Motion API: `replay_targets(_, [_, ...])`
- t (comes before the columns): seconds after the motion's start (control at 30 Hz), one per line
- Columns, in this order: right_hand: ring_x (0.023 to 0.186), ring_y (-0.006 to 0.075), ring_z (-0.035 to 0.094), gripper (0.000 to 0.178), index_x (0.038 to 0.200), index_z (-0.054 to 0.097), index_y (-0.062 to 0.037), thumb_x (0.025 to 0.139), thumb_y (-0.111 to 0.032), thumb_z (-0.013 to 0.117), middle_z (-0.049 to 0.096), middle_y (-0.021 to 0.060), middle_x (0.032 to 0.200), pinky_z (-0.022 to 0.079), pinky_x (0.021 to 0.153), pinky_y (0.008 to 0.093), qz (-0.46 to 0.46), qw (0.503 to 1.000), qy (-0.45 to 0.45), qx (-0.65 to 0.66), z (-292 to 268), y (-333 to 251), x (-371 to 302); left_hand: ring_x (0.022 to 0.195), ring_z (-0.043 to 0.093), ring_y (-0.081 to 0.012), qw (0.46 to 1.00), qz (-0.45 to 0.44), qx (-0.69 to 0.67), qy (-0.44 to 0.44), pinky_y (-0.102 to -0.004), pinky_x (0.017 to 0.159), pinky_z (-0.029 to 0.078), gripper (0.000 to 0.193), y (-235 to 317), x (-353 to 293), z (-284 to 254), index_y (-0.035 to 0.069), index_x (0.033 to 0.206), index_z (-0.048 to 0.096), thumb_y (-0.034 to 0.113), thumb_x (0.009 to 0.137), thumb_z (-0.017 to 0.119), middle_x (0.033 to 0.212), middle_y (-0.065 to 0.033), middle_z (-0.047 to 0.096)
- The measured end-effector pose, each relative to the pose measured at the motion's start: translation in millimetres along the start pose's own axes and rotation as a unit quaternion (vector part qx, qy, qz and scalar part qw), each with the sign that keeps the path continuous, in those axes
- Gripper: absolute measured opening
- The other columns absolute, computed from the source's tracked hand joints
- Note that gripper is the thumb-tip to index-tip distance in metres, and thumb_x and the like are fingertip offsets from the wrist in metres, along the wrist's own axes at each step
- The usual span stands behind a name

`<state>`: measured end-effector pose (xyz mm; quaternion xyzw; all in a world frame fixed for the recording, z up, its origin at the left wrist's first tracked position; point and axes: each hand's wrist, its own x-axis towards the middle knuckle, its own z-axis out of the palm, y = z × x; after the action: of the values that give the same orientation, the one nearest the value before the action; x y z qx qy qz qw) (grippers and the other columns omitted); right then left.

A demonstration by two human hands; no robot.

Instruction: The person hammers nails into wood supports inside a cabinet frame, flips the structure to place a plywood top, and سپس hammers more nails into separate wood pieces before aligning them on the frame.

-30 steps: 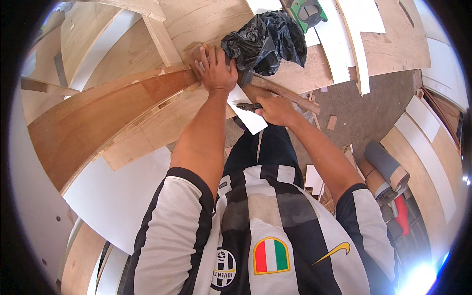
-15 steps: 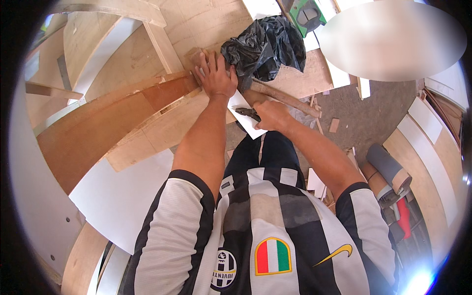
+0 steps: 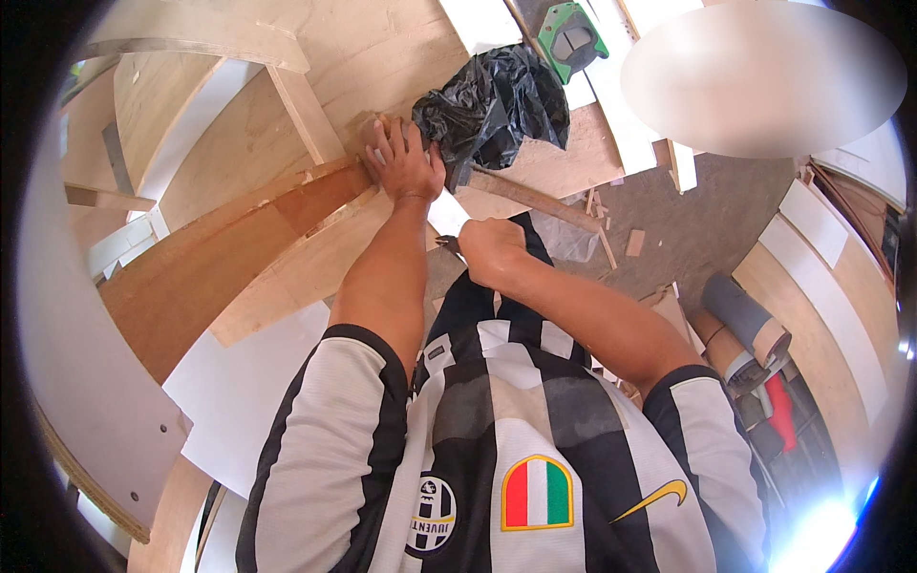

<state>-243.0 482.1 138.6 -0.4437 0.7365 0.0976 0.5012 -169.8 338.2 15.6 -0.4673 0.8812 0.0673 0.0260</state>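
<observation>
My left hand (image 3: 407, 164) lies with its fingers stretched out on the wood at the far end of a narrow white strip (image 3: 445, 212), beside a crumpled black plastic bag (image 3: 501, 105). The fist of my right hand (image 3: 491, 252) is closed around a pair of pliers (image 3: 448, 244). Their dark jaws poke out on the left, at the strip's near part. My right hand covers the handles and part of that area, so I cannot tell whether the jaws grip the strip. Under the left forearm runs a curved wooden frame (image 3: 248, 244).
Beyond the bag sits a green and grey tool (image 3: 571, 43). A wooden bar (image 3: 544, 201) extends rightward from the bag. Wood offcuts (image 3: 635, 243) litter the floor. Rolls of sheet material (image 3: 745, 320) and leaning boards (image 3: 821, 286) stand at right; a white panel (image 3: 244, 382) is at left.
My right hand has shifted left and toward me with the pliers, turning into a tighter fist. The strip's near end, visible before, no longer shows. My left hand keeps its place on the wood.
</observation>
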Motion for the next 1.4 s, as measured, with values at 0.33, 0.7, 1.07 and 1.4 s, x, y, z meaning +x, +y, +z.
replay_targets(0.33, [0.078,0.0253,0.066,0.05,0.105,0.066,0.0013,0.083,-0.042,0.079,0.069,0.0136,0.082,0.051,0.075,0.0399,0.042,0.824,0.393,0.406,-36,155,22,0.155,0.013,-0.0345,0.998,0.004,-0.04,0.049,-0.0605,0.122,0.012,0.047,-2,-1,3,0.014,0.138,0.054,0.035,0.096,0.058,0.159,-0.0095,0.035])
replay_targets(0.7, [0.04,0.0111,0.046,0.027,0.099,0.065,0.0002,0.098,-0.026,0.068,0.07,0.0107,0.074,0.033,0.035,0.0303,0.07,0.783,0.334,0.519,-10,210,67,0.15,0.022,-0.0431,0.983,-0.022,-0.119,0.138,-0.0578,0.121,0.02,0.056,3,-33,3,0.01,0.142,0.05,0.033,0.094,0.068,0.158,-0.0224,0.03])
replay_targets(1.07, [0.119,0.0418,0.051,0.046,0.128,0.06,-0.0029,0.092,-0.028,0.07,0.057,0.0218,0.125,0.041,0.102,0.0517,0.083,0.838,0.521,0.138,-30,180,53,0.123,0.055,-0.0441,0.931,-0.322,-0.174,-0.018,-0.0548,0.099,0.045,0.092,34,-87,-35,0.003,0.146,0.035,0.052,0.082,0.078,0.139,-0.0249,0.05])
replay_targets(1.4, [0.116,0.0398,0.053,0.043,0.127,0.059,-0.0067,0.089,-0.021,0.071,0.057,0.0182,0.124,0.043,0.098,0.0509,-0.261,0.824,0.494,0.099,-2,104,23,0.105,0.065,-0.0484,0.925,-0.271,-0.265,0.018,-0.0529,0.091,0.053,0.093,24,-77,-46,-0.005,0.14,0.036,0.038,0.075,0.086,0.123,-0.0299,0.059])
